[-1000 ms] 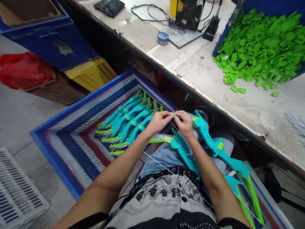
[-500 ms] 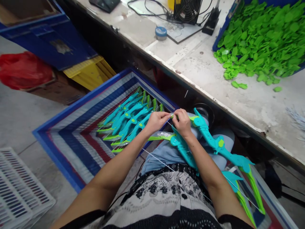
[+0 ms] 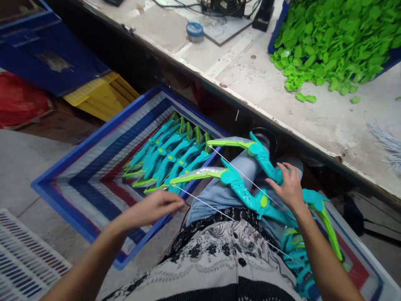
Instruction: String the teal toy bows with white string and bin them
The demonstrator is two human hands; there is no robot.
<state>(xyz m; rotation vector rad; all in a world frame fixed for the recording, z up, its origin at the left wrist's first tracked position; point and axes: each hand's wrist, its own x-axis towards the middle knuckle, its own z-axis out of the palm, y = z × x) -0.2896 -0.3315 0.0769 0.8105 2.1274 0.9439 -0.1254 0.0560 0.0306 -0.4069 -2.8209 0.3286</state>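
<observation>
Two toy bows in turquoise and lime green lie across my lap, a far bow (image 3: 260, 156) and a near bow (image 3: 239, 188). Each has a thin white string from its green tip. My right hand (image 3: 290, 186) is over the far bow's middle, thumb and fingers spread; whether it touches the bow I cannot tell. Beside the near bow's green tip hovers my left hand (image 3: 155, 207), empty, with its fingers loosely bent. Several more bows (image 3: 169, 150) lie side by side in a blue-rimmed crate (image 3: 75, 152) lined with striped cloth.
Along the front runs a worn workbench (image 3: 225, 71). It carries a blue bin of small green plastic pieces (image 3: 338, 42), a round blue tin (image 3: 194, 31) and white strings (image 3: 387, 144). At right, another lined crate (image 3: 372, 267) holds bows. A white slatted crate (image 3: 28, 255) stands left.
Both hands have let go of the far bow's green tip. My left hand has moved left and down, my right hand right and down to the bow's middle. The view has shifted slightly.
</observation>
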